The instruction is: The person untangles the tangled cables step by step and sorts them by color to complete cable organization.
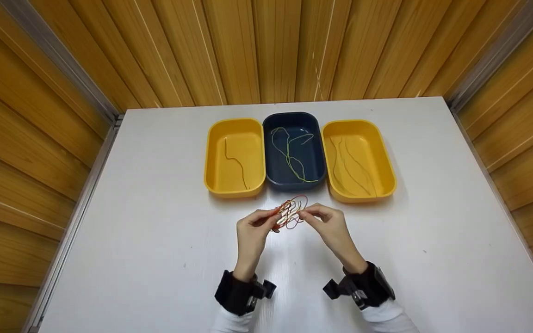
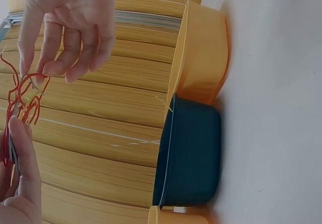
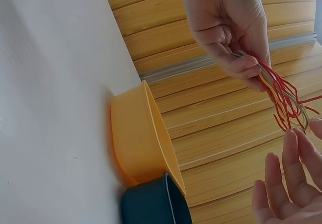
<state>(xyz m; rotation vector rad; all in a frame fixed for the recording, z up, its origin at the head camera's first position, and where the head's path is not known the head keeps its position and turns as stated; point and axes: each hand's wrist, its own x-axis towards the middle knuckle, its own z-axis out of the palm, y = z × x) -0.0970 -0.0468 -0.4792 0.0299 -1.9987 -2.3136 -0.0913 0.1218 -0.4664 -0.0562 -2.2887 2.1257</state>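
Note:
Above the white table, a tangled bundle of wires (image 1: 289,213), mostly red with some yellow and grey strands, is held between the two hands. My left hand (image 1: 251,233) grips the bundle at its left side between thumb and fingers. From the other side my right hand (image 1: 336,231) pinches a strand at the loose end with thumb and index finger. The right wrist view shows the red wires (image 3: 287,95) fanning out from the left hand (image 3: 231,27). In the left wrist view, the right hand's other fingers (image 2: 73,48) are spread loosely apart. Which strand it pinches is hard to tell.
Beyond the hands stand three boxes side by side. The left yellow box (image 1: 211,157) holds one dark-looking wire, the dark blue box (image 1: 317,138) a yellow-green wire, and the right yellow box (image 1: 384,152) several thin wires. Wood-patterned walls (image 1: 275,51) surround the white table (image 1: 146,222).

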